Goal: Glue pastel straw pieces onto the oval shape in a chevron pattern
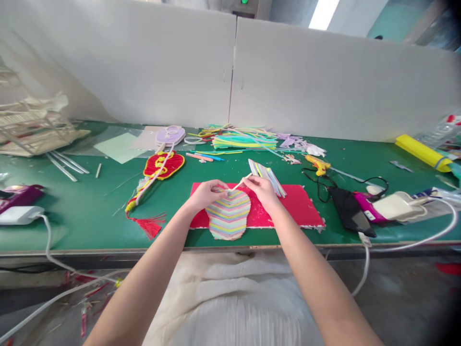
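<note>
A fan-shaped piece (228, 218) covered in pastel chevron stripes lies on a red board (298, 206) at the table's front edge. At its top, my left hand (209, 194) is closed in a pinch on one end of a short pale strip (238, 184), fingertips close to the striped surface. My right hand (262, 188) pinches the strip's other end, slightly higher and to the right. Just behind that hand, a bundle of striped pastel strips (267, 174) rests partly on the board.
A red and yellow fan (169, 166) with a red tassel (149, 226) lies left. Behind are bundled pipe cleaners (245, 140) and pens (207, 157). Right are a yellow glue gun (317, 164), black pouch (349, 211) and white cables (428, 240). A grey partition (162, 67) stands behind.
</note>
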Motion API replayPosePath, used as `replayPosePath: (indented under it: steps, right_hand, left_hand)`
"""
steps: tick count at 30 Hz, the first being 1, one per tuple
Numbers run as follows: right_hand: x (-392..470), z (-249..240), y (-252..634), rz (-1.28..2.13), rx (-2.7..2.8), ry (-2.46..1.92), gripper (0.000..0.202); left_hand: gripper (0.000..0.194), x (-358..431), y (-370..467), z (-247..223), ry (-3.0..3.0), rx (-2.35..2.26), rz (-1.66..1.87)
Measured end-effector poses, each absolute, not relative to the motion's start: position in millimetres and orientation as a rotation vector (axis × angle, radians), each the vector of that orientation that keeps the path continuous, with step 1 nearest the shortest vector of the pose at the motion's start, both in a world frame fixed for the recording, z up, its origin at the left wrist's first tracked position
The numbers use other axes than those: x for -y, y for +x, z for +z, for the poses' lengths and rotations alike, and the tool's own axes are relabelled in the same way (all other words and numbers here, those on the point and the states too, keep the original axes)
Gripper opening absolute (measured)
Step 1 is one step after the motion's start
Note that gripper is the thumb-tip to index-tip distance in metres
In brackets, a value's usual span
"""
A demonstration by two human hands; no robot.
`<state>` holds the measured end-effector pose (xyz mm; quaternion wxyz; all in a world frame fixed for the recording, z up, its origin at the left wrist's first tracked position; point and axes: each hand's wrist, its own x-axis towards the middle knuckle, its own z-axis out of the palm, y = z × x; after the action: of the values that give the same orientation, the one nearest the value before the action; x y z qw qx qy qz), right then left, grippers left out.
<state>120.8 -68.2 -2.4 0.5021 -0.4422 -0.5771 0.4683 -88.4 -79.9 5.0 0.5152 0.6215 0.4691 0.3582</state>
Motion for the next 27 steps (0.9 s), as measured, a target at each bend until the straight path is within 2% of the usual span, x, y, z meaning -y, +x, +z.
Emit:
replayPosePath:
  steps: [14, 27]
  right_hand:
    - [70.0, -0.4, 119.5, 1.108, 1.428, -1.057, 0.029]
    - [69.9, -1.9, 120.3, 1.091, 1.418, -1.085, 0.029]
  left_hand:
    - [0.032, 79.4, -86.5, 4.7, 1.48, -1.114, 0.888]
    - [0.04, 80.1, -88.4, 3.4, 1.508, -1.088, 0.877]
